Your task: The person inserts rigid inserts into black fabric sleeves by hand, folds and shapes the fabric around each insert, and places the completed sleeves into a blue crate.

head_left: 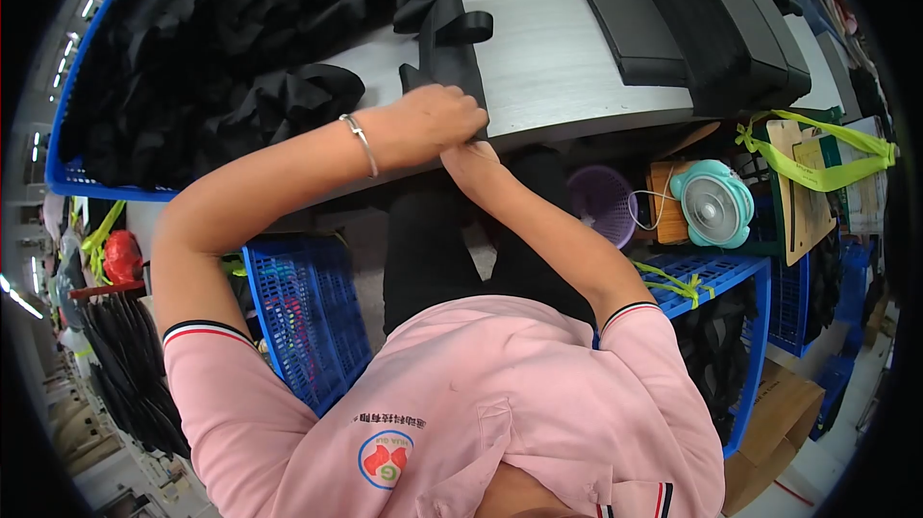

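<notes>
A long black fabric strip point(450, 61) with a ribbon loop point(463, 28) on its side lies over the pale table toward its near edge. My left hand point(433, 118), with a bracelet on its wrist, is closed on the near end of this strip. Just below it, at the table edge, my right hand point(471, 166) meets the left; its fingers are hidden behind the left hand. Crumpled black fabric pieces point(212, 47) fill the area left of the strip.
A blue crate point(111, 183) holds the black fabric at left. Stacked black panels point(707, 32) sit on the table point(538, 37) at right. Below the table edge are a purple basket point(601, 205), a turquoise fan point(713, 204) and blue crates point(306, 311) beside my legs.
</notes>
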Demonstrator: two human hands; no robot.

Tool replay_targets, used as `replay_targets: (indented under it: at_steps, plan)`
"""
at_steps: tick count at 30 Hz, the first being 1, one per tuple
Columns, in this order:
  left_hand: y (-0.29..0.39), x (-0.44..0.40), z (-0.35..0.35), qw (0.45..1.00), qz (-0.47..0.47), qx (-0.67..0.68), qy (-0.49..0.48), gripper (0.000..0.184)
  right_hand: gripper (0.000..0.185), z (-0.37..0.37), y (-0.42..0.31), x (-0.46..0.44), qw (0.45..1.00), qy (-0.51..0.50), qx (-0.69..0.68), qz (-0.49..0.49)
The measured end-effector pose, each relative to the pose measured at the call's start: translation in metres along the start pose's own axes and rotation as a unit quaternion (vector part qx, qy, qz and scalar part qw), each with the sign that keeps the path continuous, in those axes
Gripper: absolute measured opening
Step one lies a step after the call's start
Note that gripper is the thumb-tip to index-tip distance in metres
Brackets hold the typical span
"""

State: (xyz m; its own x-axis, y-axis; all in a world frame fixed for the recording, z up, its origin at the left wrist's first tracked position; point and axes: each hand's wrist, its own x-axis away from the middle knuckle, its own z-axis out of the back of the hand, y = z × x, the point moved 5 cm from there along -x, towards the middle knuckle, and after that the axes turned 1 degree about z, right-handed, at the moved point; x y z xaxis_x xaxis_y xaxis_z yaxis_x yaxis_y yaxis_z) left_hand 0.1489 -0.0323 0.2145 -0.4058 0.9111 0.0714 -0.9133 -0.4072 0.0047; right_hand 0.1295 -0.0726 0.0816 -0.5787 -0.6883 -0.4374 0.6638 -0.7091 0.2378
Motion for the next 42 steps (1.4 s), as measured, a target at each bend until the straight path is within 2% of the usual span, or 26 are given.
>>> replay_targets:
  at_steps: [2, 4, 7, 8, 10, 11, 13, 15, 16, 17, 18, 19, 20, 22, 24, 25, 28, 31, 32, 34, 35, 36, 38, 39, 40, 42]
  plan:
    - [-0.017, 0.011, -0.007, 0.997, 0.035, -0.054, -0.05, 0.008, 0.027, 0.001, 0.001, 0.002, 0.999, -0.025, 0.038, 0.01]
    - [-0.028, 0.025, -0.007, 0.998, 0.027, -0.057, -0.023, 0.006, 0.027, 0.016, 0.003, -0.003, 0.989, -0.104, 0.105, 0.019]
    - [-0.027, 0.022, 0.003, 0.998, -0.019, -0.055, 0.027, 0.007, 0.026, 0.004, 0.005, -0.005, 0.993, -0.093, 0.06, -0.041]
    - [-0.024, 0.018, 0.006, 0.997, -0.04, -0.053, 0.046, 0.008, 0.026, 0.001, 0.007, -0.005, 0.992, -0.096, 0.028, -0.082]
    - [-0.019, 0.006, 0.007, 0.996, -0.02, -0.025, 0.084, 0.01, 0.026, -0.005, 0.013, -0.003, 0.981, -0.103, -0.034, -0.163]
    - [-0.016, -0.003, 0.008, 0.994, -0.01, -0.011, 0.105, 0.011, 0.027, -0.003, 0.019, -0.004, 0.972, -0.041, -0.129, -0.191]
    - [-0.013, -0.022, 0.021, 0.982, 0.023, 0.013, 0.184, 0.012, 0.028, 0.0, 0.033, -0.005, 0.916, 0.084, -0.311, -0.239]
    - [-0.015, -0.041, 0.029, 0.958, 0.048, 0.021, 0.281, 0.013, 0.028, 0.002, 0.029, -0.001, 0.957, 0.072, -0.192, -0.208]
    - [-0.013, -0.047, 0.023, 0.956, 0.05, 0.039, 0.286, 0.013, 0.028, 0.003, 0.026, 0.001, 0.971, 0.066, -0.131, -0.191]
    - [-0.009, -0.053, 0.013, 0.953, 0.051, 0.058, 0.292, 0.013, 0.032, -0.009, 0.027, 0.007, 0.95, 0.03, -0.214, -0.225]
    - [-0.003, -0.057, 0.006, 0.95, 0.052, 0.078, 0.297, 0.013, 0.035, -0.009, 0.032, 0.016, 0.889, 0.036, -0.336, -0.31]
    - [0.008, -0.06, -0.003, 0.948, 0.025, 0.138, 0.287, 0.015, 0.036, -0.005, 0.032, 0.023, 0.876, 0.063, -0.35, -0.325]
    - [0.019, -0.058, 0.002, 0.953, -0.008, 0.2, 0.229, 0.013, 0.036, 0.003, 0.031, 0.03, 0.879, 0.06, -0.347, -0.322]
    - [0.019, -0.053, 0.009, 0.948, 0.02, 0.239, 0.208, 0.016, 0.038, 0.02, 0.03, 0.044, 0.883, 0.054, -0.341, -0.317]
    - [-0.012, -0.056, 0.0, 0.928, 0.055, 0.257, 0.264, 0.023, 0.039, 0.036, 0.017, 0.056, 0.957, -0.019, -0.188, -0.219]
    - [-0.028, -0.059, -0.013, 0.927, 0.08, 0.297, 0.213, 0.03, 0.037, 0.03, 0.012, 0.061, 0.934, -0.133, -0.243, -0.225]
    - [-0.053, -0.065, -0.078, 0.946, 0.057, 0.241, 0.207, 0.034, 0.035, 0.049, 0.001, 0.068, 0.964, -0.079, -0.172, -0.187]
    - [-0.051, -0.068, -0.078, 0.926, 0.099, 0.218, 0.291, 0.034, 0.028, 0.051, 0.004, 0.07, 0.964, -0.061, -0.181, -0.187]
    - [-0.048, -0.064, -0.074, 0.908, 0.12, 0.211, 0.343, 0.034, 0.025, 0.051, 0.003, 0.071, 0.963, -0.046, -0.189, -0.189]
    - [-0.035, -0.053, -0.056, 0.859, 0.163, 0.189, 0.447, 0.036, 0.022, 0.045, 0.002, 0.076, 0.957, -0.09, -0.202, -0.187]
    - [-0.023, -0.041, -0.042, 0.814, 0.195, 0.163, 0.522, 0.039, 0.021, 0.042, 0.001, 0.079, 0.954, -0.111, -0.209, -0.185]
    - [-0.011, -0.028, -0.033, 0.781, 0.253, 0.12, 0.558, 0.043, 0.019, 0.041, 0.001, 0.081, 0.952, -0.108, -0.214, -0.191]
    - [0.006, 0.0, -0.037, 0.712, 0.413, 0.122, 0.554, 0.047, 0.016, 0.04, -0.001, 0.085, 0.948, -0.102, -0.227, -0.2]
    - [0.007, 0.009, -0.056, 0.685, 0.449, 0.182, 0.544, 0.048, 0.017, 0.042, -0.003, 0.087, 0.952, -0.065, -0.219, -0.203]
    - [0.005, 0.014, -0.078, 0.624, 0.431, 0.363, 0.542, 0.044, 0.019, 0.045, -0.006, 0.089, 0.952, -0.041, -0.231, -0.196]
    - [0.011, 0.014, -0.104, 0.433, 0.347, 0.68, 0.479, 0.038, 0.024, 0.061, -0.01, 0.091, 0.95, 0.006, -0.253, -0.182]
